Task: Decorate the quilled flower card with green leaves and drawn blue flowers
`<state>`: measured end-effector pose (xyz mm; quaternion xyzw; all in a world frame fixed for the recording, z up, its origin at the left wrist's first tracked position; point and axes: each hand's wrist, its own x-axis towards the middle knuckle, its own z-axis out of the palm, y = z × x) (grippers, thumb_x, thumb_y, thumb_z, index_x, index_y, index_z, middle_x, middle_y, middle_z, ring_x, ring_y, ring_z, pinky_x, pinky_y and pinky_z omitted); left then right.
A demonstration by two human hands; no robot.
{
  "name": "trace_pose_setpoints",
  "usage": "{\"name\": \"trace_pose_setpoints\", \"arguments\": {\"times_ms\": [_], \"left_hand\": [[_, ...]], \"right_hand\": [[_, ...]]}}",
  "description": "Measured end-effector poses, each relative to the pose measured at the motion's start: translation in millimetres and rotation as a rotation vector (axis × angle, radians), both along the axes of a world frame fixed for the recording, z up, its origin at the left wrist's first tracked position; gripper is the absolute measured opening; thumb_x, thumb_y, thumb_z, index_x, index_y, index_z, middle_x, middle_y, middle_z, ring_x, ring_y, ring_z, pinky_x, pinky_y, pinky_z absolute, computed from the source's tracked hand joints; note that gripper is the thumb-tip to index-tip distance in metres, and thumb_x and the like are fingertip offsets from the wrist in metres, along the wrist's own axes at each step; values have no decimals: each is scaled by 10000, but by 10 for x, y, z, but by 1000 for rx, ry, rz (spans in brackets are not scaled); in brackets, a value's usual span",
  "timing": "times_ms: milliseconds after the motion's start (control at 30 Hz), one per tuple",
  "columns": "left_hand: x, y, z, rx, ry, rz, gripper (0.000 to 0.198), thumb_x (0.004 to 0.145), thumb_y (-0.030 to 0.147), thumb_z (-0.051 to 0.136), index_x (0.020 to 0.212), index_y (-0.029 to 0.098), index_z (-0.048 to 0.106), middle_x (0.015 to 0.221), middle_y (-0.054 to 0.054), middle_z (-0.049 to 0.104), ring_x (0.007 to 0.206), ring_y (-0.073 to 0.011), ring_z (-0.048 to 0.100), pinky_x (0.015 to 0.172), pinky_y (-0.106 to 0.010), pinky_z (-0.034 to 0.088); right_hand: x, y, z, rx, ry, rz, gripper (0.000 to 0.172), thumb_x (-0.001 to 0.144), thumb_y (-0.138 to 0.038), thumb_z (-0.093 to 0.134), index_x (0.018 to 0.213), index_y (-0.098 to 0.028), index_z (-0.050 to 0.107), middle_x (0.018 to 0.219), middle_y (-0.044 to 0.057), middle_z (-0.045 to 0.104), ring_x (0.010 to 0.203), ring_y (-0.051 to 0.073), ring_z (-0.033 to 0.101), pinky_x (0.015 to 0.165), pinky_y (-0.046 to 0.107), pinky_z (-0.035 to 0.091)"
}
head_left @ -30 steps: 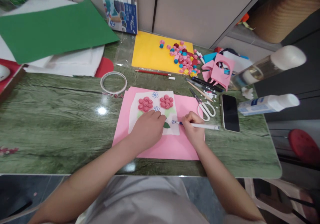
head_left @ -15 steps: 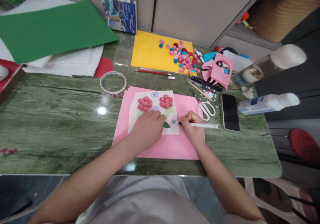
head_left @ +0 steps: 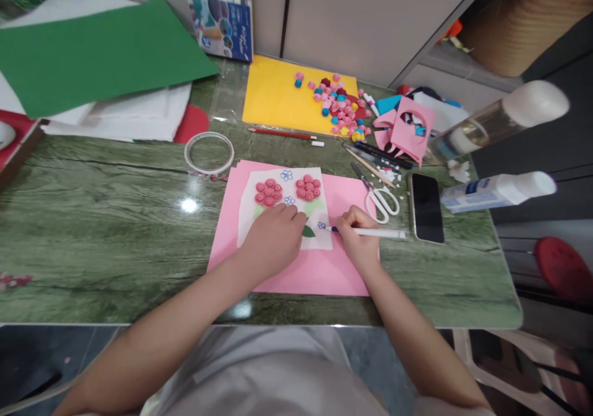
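My right hand (head_left: 358, 237) grips a white marker (head_left: 383, 233); its blue tip end is at a small blue flower outline (head_left: 321, 225) on the white paper (head_left: 319, 241). My left hand (head_left: 274, 235) rests on that paper, palm down with the fingers close together; it hides the paper's lower middle, and its fingertips are hard to see. Two raised pink flowers (head_left: 269, 193) made of coiled rounds sit on the upper part, with more blue flower outlines (head_left: 286, 175) between them. A dark green leaf (head_left: 308, 232) shows beside my left fingers. Pink sheets (head_left: 296, 277) lie underneath.
White-handled scissors (head_left: 382, 206) and a phone (head_left: 427, 209) lie to the right, near a white bottle (head_left: 498, 191). Behind are a tape roll (head_left: 186, 154), a red pencil (head_left: 282, 134) and a yellow sheet (head_left: 269, 91) with many paper coils. Green paper (head_left: 106, 57) lies back left.
Almost nothing differs. Both hands keep their places on the paper, and the marker's rear end has shifted very slightly.
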<state>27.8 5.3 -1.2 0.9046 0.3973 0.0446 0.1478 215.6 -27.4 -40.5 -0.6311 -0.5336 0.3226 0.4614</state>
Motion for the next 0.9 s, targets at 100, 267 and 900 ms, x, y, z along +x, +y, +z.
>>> {"name": "trace_pose_setpoints", "arguments": {"times_ms": [100, 267, 900], "left_hand": [[5, -1, 6, -4, 4, 7, 160, 843, 120, 404, 809, 136, 559, 795, -81, 566, 781, -213, 517, 700, -345, 420], [4, 4, 6, -8, 9, 3, 144, 824, 106, 418, 806, 140, 556, 802, -79, 570, 777, -207, 517, 695, -339, 422], [-1, 0, 5, -12, 0, 4, 165, 837, 110, 398, 803, 138, 557, 794, -81, 570, 767, -218, 513, 678, -342, 412]], "right_hand": [[-1, 0, -3, -3, -35, 4, 319, 747, -181, 533, 518, -199, 313, 476, -69, 306, 464, 79, 283, 455, 236, 238], [-1, 8, -10, 5, -47, -2, 328, 738, -172, 529, 519, -201, 287, 483, -69, 281, 470, 79, 271, 460, 237, 229], [17, 0, -15, 1, 26, 15, 314, 738, -179, 544, 513, -202, 328, 459, -70, 320, 448, 78, 285, 444, 238, 243]]}}
